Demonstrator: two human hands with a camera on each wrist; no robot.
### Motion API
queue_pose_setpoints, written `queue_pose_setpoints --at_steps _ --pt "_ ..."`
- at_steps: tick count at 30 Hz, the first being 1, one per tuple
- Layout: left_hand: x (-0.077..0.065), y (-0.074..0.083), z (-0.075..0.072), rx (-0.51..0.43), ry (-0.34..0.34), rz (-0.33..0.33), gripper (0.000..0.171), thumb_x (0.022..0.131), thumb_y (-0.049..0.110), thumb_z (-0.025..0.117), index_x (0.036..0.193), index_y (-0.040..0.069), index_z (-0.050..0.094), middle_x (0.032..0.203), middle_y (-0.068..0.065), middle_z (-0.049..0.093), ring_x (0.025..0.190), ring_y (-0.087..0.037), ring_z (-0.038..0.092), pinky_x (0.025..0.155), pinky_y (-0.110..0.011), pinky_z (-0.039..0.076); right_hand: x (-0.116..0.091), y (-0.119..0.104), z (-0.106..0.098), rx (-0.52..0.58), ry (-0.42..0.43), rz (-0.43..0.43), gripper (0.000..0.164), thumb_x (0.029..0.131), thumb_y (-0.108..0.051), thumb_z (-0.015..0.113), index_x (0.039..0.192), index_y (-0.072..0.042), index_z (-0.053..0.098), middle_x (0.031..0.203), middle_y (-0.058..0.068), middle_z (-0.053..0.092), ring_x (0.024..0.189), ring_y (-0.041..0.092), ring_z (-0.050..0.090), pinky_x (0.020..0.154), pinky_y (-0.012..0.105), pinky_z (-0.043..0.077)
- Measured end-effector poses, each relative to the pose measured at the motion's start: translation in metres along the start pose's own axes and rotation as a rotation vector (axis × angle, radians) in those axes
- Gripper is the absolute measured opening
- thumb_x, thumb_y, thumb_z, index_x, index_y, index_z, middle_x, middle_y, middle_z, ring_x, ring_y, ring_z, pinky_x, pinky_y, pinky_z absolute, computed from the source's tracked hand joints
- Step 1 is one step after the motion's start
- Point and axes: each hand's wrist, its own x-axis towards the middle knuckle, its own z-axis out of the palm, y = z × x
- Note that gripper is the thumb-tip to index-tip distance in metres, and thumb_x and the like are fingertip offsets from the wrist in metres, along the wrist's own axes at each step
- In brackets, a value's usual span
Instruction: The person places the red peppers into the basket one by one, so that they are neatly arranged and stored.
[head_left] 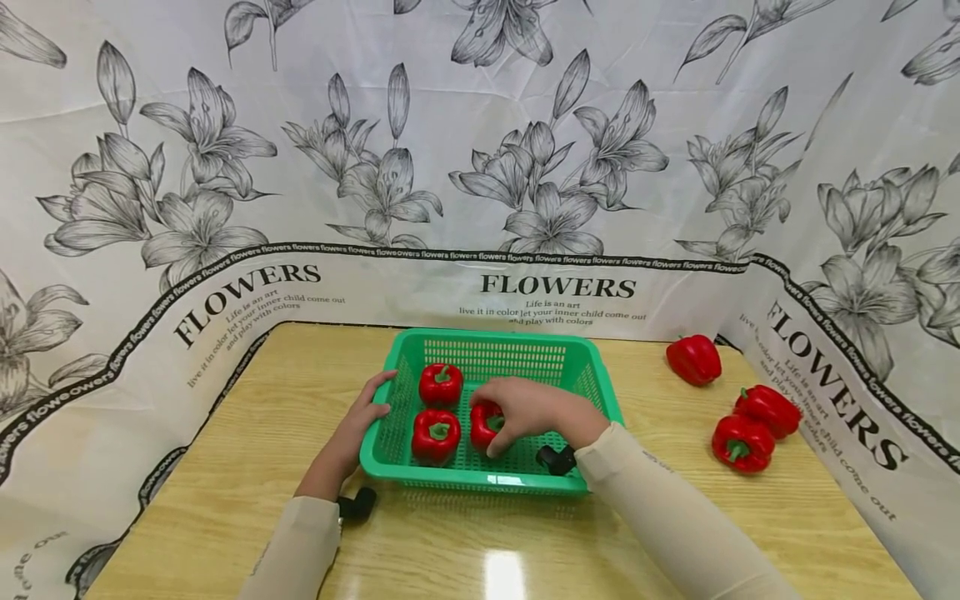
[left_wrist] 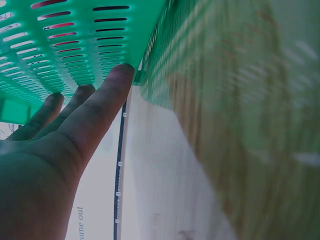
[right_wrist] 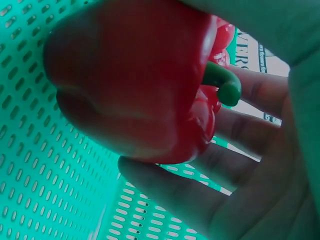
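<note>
My right hand (head_left: 521,408) reaches into a green plastic basket (head_left: 491,481) and grips a red bell pepper (right_wrist: 135,85), thumb on one side and fingers on the other. In the right wrist view the pepper lies on its side, its green stem (right_wrist: 229,92) pointing toward the palm. Two more red peppers stand stem-up in the basket's left half, a rear one (head_left: 440,385) and a front one (head_left: 436,437). My left hand (head_left: 351,429) holds the basket's left rim; in the left wrist view its fingers (left_wrist: 102,102) lie along the slotted outer wall.
Three red peppers lie on the wooden table (head_left: 255,408) right of the basket: one at the back (head_left: 693,360), and a pair nearer, one (head_left: 768,411) against the other (head_left: 742,444). A white flower-printed cloth (head_left: 420,292) hangs around the table's back and sides.
</note>
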Motion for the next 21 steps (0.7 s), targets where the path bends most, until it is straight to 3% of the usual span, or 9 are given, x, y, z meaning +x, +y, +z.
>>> queue_pose_setpoints --at_steps 21 --pt "0.0009 -0.0019 -0.0012 -0.007 -0.013 0.024 0.059 0.095 0.016 0.036 0.152 0.025 0.022 0.155 -0.017 0.019 0.123 -0.043 0.044 0.089 -0.043 0.049 0.0049 0.0009 0.0033 -0.003 -0.070 -0.003 0.066 0.071 -0.039 0.083 0.127 -0.014 0.058 0.108 -0.006 0.058 0.095 0.011 0.052 0.084 0.031 0.047"
